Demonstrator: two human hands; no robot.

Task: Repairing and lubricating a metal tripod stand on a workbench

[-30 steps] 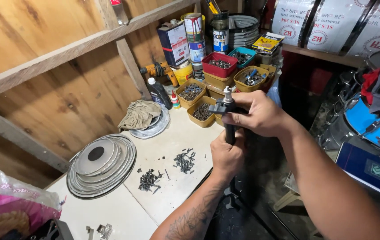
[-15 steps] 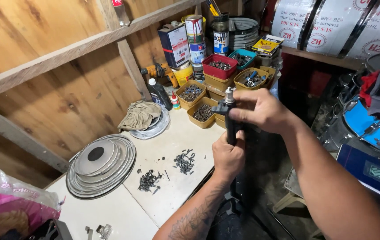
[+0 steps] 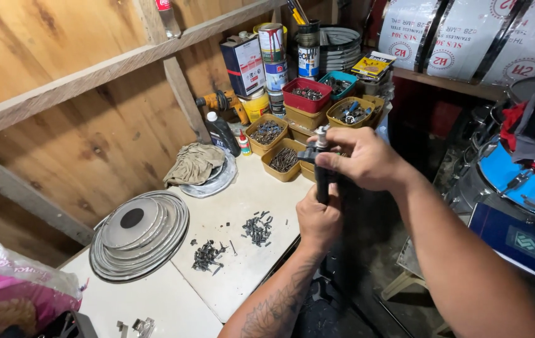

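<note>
A: Status of the hands?

B: A dark upright rod is gripped low down by the left hand, fist closed around it. The top is held by the right hand, fingers curled on the rod just under its light metal tip. A small dark clamp piece is seen at the right fingertips (detail too small to tell).

A: Where is the rod?

B: Held in the air off the front edge of the white bench, near the trays. Not touching the bench.

A: What's laid out around it?

B: Two piles of small dark screws and are scattered on the bench, just left of the left hand. A stack of round metal discs is set further left. A rag is draped over a shiny dish. Yellow trays of hardware are lined up at the back, with a red tray stacked above. Paint cans and a dark bottle are stood against the plywood wall. Drum shells are parked on the right.
</note>
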